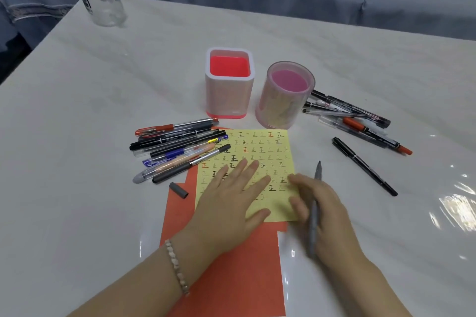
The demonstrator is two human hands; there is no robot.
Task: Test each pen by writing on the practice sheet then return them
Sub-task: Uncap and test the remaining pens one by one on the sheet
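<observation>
**Left hand (pixel 231 203) flat, right hand (pixel 319 213) gripping a pen**

We see the left forearm (pixel 144 280) and the right forearm (pixel 365 285) reach in bare from the lower edge. The left hand lies palm down, fingers straight and spread, thumb out to the right, pressing on the practice sheet (pixel 273 152). A beaded bracelet (pixel 177 269) circles its wrist. The right hand sits just beside it, fingers curled round a grey pen (pixel 318 174) whose tip points away from us.
</observation>
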